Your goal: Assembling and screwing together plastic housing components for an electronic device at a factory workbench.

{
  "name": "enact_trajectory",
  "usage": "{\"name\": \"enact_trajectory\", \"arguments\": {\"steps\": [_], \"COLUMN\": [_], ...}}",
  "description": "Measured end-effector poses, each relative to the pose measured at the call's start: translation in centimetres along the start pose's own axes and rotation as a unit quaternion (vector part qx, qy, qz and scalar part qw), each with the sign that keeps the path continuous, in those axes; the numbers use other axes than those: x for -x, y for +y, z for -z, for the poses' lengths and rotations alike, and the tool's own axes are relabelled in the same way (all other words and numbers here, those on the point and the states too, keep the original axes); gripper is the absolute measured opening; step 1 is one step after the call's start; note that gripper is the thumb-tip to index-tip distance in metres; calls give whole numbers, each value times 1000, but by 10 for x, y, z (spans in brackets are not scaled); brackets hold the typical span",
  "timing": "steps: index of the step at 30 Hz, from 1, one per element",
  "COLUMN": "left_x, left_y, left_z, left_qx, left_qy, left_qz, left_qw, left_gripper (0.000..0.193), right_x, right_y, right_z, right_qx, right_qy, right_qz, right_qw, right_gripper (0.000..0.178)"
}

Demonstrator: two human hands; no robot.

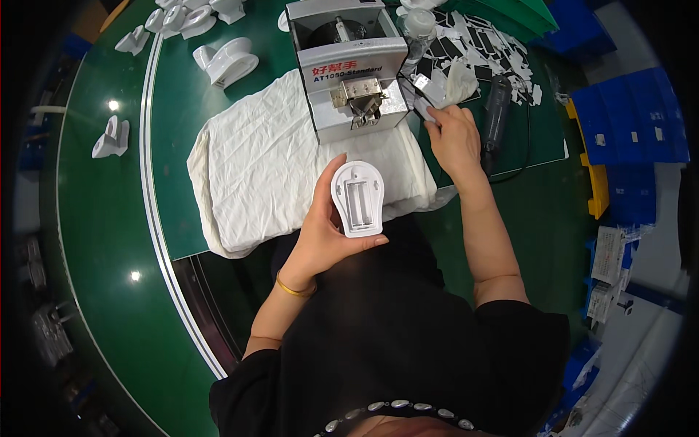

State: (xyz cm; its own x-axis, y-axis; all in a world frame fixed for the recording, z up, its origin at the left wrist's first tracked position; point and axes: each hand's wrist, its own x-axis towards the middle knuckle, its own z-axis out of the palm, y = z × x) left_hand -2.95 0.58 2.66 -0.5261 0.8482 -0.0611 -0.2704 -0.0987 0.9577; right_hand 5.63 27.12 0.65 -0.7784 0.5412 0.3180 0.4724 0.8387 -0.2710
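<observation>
My left hand (313,240) holds a white plastic housing (372,188) with an open, empty battery compartment facing up, fingers and thumb around its edge. It is above the near edge of a white cloth (247,160). To the right, my right hand (459,142) reaches to the table beside a silver screw feeder (349,62). Its thumb and forefinger close together at a small pale piece, too indistinct to name. A crumpled whitish bag or cloth (461,80) lies just beyond those fingers. Beside that hand lies a dark, corded electric screwdriver (497,116).
Several white housings (229,60) stand at the far left, and one (111,138) sits apart. Many flat white and black pieces (480,44) lie scattered at the back right, by a clear bottle (419,33). Blue bins (630,120) stand at the right.
</observation>
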Motion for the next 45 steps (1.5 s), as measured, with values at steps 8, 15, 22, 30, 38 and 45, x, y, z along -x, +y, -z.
{"name": "enact_trajectory", "arguments": {"steps": [8, 15, 22, 30, 38, 45], "left_x": [3, 4, 6, 9, 8, 9], "left_y": [-1, -3, 0, -18, -15, -13], "left_z": [1, 5, 4, 16, 17, 13], "left_qx": [-51, -92, -68, -150, -201, -197], "left_qy": [9, -18, 8, 3, -17, 10], "left_qz": [-19, -67, -34, -105, -96, -120], "left_qw": [998, 993, 997, 983, 975, 973], "left_gripper": [120, 118, 119, 110, 116, 110], "right_x": [-5, -23, -27, 1, 29, 36], "right_y": [-7, 7, 6, -32, -86, -106], "right_z": [7, 18, 20, 37, 87, 78], "right_qx": [47, -34, -102, -498, -481, -495], "right_qy": [-57, -145, -203, 18, -204, -268], "right_qz": [-73, -143, -178, -36, 46, 53], "right_qw": [995, 978, 958, 866, 852, 825], "right_gripper": [48, 49, 42, 4, 28, 32]}}
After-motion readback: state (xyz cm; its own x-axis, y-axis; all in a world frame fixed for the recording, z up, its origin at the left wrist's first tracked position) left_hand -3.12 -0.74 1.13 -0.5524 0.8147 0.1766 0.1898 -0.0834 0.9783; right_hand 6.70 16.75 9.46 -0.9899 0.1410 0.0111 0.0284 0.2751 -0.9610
